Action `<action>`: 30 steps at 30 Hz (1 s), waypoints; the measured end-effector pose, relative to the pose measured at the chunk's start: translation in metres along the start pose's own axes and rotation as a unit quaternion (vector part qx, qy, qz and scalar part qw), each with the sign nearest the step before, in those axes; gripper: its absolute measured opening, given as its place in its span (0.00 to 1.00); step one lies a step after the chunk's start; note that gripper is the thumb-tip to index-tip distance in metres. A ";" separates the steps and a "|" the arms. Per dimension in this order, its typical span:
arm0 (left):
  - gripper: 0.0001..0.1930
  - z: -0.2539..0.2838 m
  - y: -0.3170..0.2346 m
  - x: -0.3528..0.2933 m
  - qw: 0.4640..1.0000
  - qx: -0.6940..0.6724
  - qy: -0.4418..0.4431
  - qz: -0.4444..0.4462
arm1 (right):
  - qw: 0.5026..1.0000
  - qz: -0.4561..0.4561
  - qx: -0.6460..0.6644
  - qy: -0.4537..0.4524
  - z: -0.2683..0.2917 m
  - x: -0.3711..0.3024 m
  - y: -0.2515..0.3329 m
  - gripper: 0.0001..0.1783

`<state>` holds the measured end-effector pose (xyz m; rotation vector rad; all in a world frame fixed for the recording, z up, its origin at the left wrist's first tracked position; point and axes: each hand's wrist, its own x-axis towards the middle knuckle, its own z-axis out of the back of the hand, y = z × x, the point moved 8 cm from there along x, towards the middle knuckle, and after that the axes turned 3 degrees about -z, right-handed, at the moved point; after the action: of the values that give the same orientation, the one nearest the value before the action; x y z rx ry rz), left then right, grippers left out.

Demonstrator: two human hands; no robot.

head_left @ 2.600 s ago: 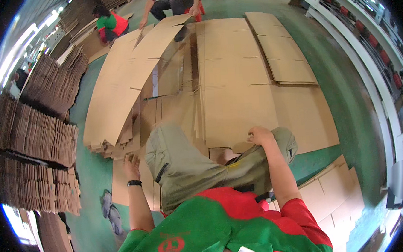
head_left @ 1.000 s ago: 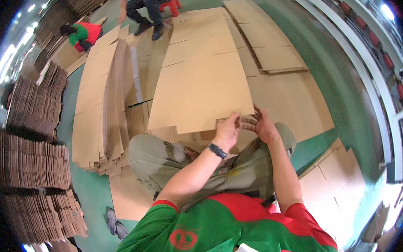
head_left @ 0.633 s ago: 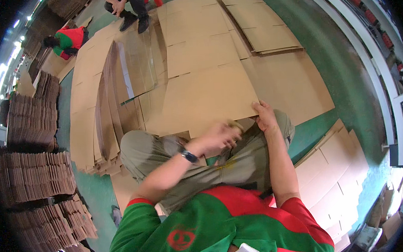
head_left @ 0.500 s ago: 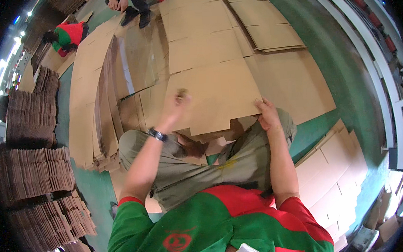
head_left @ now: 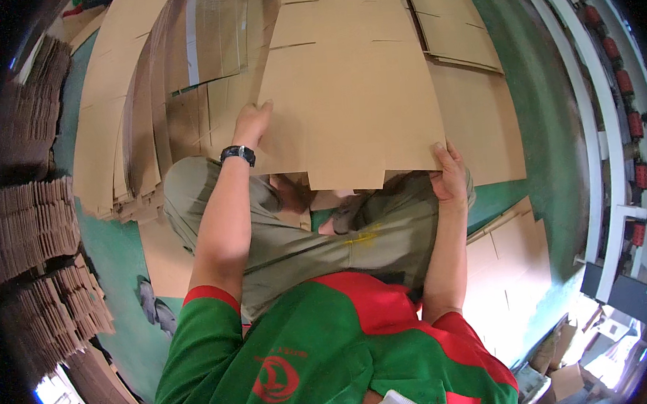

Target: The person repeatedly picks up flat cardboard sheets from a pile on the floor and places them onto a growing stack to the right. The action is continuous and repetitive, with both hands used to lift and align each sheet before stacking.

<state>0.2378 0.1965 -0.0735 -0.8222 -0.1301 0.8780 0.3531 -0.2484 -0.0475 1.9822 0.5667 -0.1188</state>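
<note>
A long flat cardboard sheet [head_left: 351,111], slotted and with a tab on its near edge, lies across my knees and stretches away from me. My left hand [head_left: 254,123], below a wrist with a black watch, is closed on the sheet's left edge, its fingertips partly hidden. At the near right corner my right hand [head_left: 448,174] pinches the sheet, thumb on top and fingers underneath. Beneath the near edge my crossed legs show. To the left lie overlapping cardboard sheets [head_left: 114,115], some bowed upward, beside a piece with a shiny surface [head_left: 217,34].
More flat cardboard [head_left: 478,118] lies on the right, with another stack [head_left: 508,257] near my right knee. Tall bundles of folded cardboard [head_left: 32,227] line the left side. A metal frame with red rollers [head_left: 627,83] runs along the right. The floor [head_left: 113,267] is green.
My left hand, blurred above the sheet before, has come to its left edge and closed there. My right hand keeps its corner. The view has tipped downward, leaving the seated person out of sight.
</note>
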 end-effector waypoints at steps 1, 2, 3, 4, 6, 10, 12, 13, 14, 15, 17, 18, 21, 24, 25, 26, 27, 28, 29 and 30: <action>0.29 -0.003 0.004 0.002 1.000 0.003 0.007 0.009 | 1.000 -0.006 0.002 -0.010 0.000 0.000 0.000 0.22; 0.28 -0.005 0.008 0.003 1.000 0.006 0.015 0.018 | 1.000 -0.002 0.000 -0.005 -0.002 -0.001 0.002 0.22; 0.27 -0.009 0.015 0.004 0.998 -0.038 0.028 0.044 | 1.000 -0.003 -0.002 -0.010 -0.003 -0.001 0.004 0.21; 0.26 -0.013 0.020 0.005 0.994 -0.081 0.040 0.067 | 1.000 0.001 0.000 -0.008 -0.004 -0.002 0.006 0.21; 0.24 -0.017 0.025 0.007 0.990 -0.111 0.052 0.072 | 1.000 -0.011 0.001 -0.026 -0.001 -0.002 0.005 0.21; 0.21 -0.020 0.025 0.013 0.993 -0.100 0.039 0.040 | 0.997 -0.013 -0.046 -0.065 0.011 0.002 0.004 0.21; 0.21 -0.023 0.025 0.012 0.993 -0.106 0.035 0.035 | 0.997 -0.023 -0.046 -0.061 0.016 0.003 0.003 0.23; 0.21 -0.026 0.022 0.009 0.993 -0.108 0.037 0.028 | 0.996 -0.029 -0.056 -0.062 0.019 0.004 0.004 0.23; 0.21 -0.026 0.018 0.007 0.993 -0.113 0.030 0.017 | 0.994 -0.021 -0.063 -0.092 0.026 0.004 0.011 0.24; 0.21 -0.044 0.022 -0.001 0.974 -0.187 0.090 0.089 | 0.990 -0.018 -0.077 -0.118 0.036 -0.001 0.021 0.26; 0.21 -0.061 0.019 -0.026 0.962 -0.219 0.109 0.118 | 0.984 -0.008 -0.105 -0.144 0.046 -0.004 0.045 0.28; 0.21 -0.054 0.004 -0.033 0.990 -0.121 0.070 0.030 | 0.982 0.007 -0.104 -0.156 0.051 -0.008 0.059 0.29; 0.27 -0.080 -0.008 -0.053 0.947 -0.275 0.134 0.096 | 0.982 0.009 -0.173 -0.071 0.047 -0.010 0.100 0.28; 0.24 -0.092 -0.026 -0.067 0.883 -0.402 0.206 0.129 | 0.951 -0.033 -0.305 -0.042 0.052 -0.010 0.123 0.27; 0.23 -0.098 -0.032 -0.079 0.857 -0.438 0.231 0.139 | 0.937 -0.026 -0.344 -0.051 0.056 -0.006 0.133 0.25; 0.23 -0.104 -0.036 -0.094 0.848 -0.453 0.231 0.152 | 0.934 -0.037 -0.350 -0.066 0.062 -0.006 0.144 0.24; 0.22 -0.111 -0.046 -0.107 0.836 -0.474 0.227 0.155 | 0.930 -0.041 -0.356 -0.082 0.068 -0.004 0.161 0.23; 0.21 -0.118 -0.061 -0.116 0.822 -0.503 0.223 0.144 | 0.926 -0.037 -0.364 -0.093 0.070 0.002 0.183 0.23; 0.20 -0.122 -0.071 -0.130 0.813 -0.534 0.191 0.129 | 0.915 -0.016 -0.389 -0.103 0.072 0.000 0.206 0.22; 0.19 -0.133 -0.081 -0.143 0.804 -0.543 0.208 0.123 | 0.902 0.001 -0.416 -0.112 0.073 -0.005 0.227 0.21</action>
<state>0.2518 -0.0142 -0.0789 -2.1394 -0.1367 0.8035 0.4600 -0.3962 0.1069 1.1128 0.3712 -0.0806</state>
